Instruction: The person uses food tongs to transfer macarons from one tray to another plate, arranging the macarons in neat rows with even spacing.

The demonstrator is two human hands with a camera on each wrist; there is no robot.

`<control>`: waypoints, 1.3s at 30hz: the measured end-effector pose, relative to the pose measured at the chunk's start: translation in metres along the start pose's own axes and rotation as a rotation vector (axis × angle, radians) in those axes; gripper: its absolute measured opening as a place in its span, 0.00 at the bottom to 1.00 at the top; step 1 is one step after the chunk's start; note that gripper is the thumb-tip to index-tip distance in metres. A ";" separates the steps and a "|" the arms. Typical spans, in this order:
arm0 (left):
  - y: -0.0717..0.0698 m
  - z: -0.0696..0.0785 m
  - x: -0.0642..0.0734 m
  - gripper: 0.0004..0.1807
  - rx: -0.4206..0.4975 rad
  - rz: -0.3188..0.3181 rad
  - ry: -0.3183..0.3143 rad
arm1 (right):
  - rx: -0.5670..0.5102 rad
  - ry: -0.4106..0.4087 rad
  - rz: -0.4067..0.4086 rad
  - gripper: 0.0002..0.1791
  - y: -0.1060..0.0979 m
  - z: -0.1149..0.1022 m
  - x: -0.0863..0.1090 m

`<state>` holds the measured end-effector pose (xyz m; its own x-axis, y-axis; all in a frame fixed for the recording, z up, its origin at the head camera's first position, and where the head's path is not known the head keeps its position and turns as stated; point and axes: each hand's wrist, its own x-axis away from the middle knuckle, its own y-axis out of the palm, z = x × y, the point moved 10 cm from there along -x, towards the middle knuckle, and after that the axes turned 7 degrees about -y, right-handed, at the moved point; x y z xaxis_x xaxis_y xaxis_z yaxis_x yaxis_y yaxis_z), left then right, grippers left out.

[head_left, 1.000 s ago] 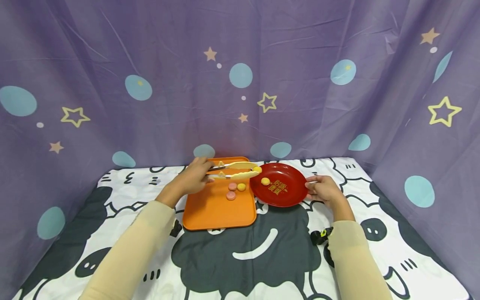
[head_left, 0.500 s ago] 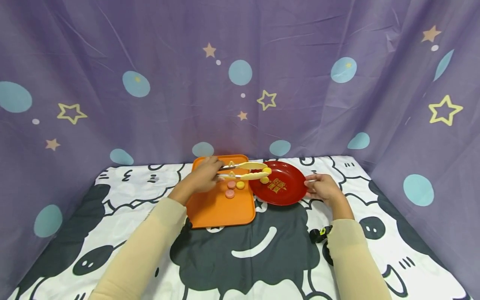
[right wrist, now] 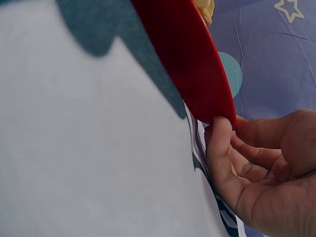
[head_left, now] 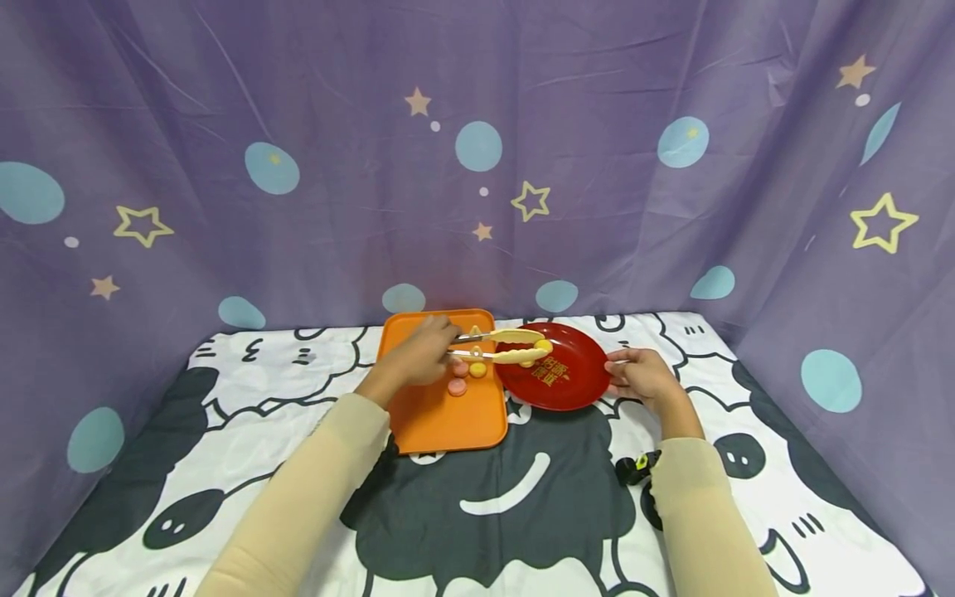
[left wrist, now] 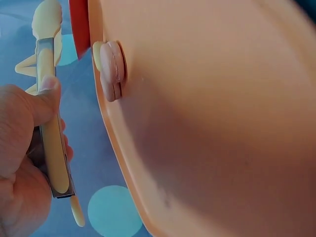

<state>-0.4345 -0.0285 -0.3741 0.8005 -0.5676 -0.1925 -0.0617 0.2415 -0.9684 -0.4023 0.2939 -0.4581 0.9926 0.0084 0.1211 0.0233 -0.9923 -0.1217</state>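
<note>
past the gripping left hand (head_left: 419, 352), tongs (head_left: 515, 356) partly hide a yellow macaron (head_left: 527, 364); we cannot read the tiny lettering (head_left: 552, 371) on the plate (head_left: 587, 377).

plate (head_left: 585, 377): plastic, smooth, glossy | tray (head_left: 448, 427): plastic, smooth, low sheen | tongs (left wrist: 53, 148): shiny metal, matt plastic tips + handle insert | cookies (left wrist: 111, 64): smooth, matt | tablecloth (head_left: 515, 543): matt cloth | curtain (head_left: 336, 224): matt cloth, creased | 2 sleeves (head_left: 298, 506): matt cloth
</note>
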 end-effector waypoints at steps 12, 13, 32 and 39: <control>0.008 0.006 -0.006 0.24 -0.060 -0.039 -0.031 | 0.006 0.000 0.019 0.21 -0.003 0.003 -0.001; 0.008 0.007 -0.006 0.24 -0.065 -0.045 -0.038 | 0.005 -0.002 0.016 0.21 -0.003 0.003 -0.001; 0.007 0.012 -0.004 0.32 -0.124 -0.089 -0.136 | 0.011 0.003 0.009 0.21 -0.002 0.001 0.001; -0.008 0.008 0.010 0.28 -0.095 -0.041 -0.103 | 0.004 -0.007 -0.003 0.22 0.000 -0.001 0.002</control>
<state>-0.4216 -0.0298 -0.3670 0.8599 -0.4908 -0.1405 -0.0805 0.1414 -0.9867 -0.4008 0.2937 -0.4570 0.9934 0.0124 0.1142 0.0269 -0.9917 -0.1257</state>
